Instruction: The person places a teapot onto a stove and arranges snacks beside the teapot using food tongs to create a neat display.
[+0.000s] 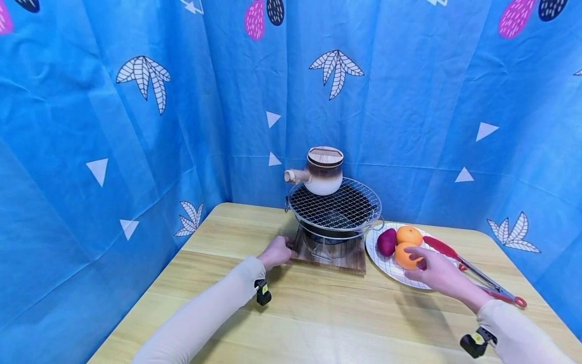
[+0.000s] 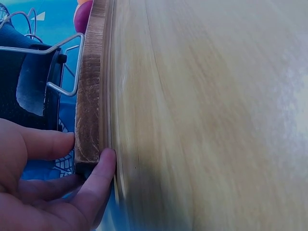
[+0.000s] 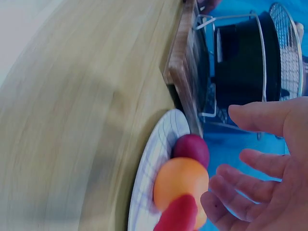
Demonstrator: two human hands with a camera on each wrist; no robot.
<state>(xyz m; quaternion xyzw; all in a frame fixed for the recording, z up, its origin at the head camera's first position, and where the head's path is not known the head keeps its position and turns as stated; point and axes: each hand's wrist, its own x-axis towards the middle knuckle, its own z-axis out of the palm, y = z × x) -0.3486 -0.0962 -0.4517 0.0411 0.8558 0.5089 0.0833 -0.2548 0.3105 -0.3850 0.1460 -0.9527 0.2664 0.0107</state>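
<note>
My left hand [image 1: 278, 253] pinches the left corner of a dark wooden board [image 2: 89, 96], thumb on the top face and fingers at the lower edge. On that board stands a round black grill [image 3: 240, 57] in a wire stand, topped by a mesh grate [image 1: 345, 207]. My right hand [image 1: 434, 270] is over the near side of a white plate [image 1: 391, 268], its fingers spread and slightly bent, holding nothing. Two oranges [image 1: 409, 235] and a dark purple-red fruit [image 1: 386, 242] sit on the plate, close to that hand.
A brown-and-cream clay pot [image 1: 324, 177] with a side handle and wooden lid rests on the grate. Red-tipped tongs [image 1: 482, 275] lean on the plate's right rim. Blue patterned curtains [image 1: 400, 111] close off the table's back and sides.
</note>
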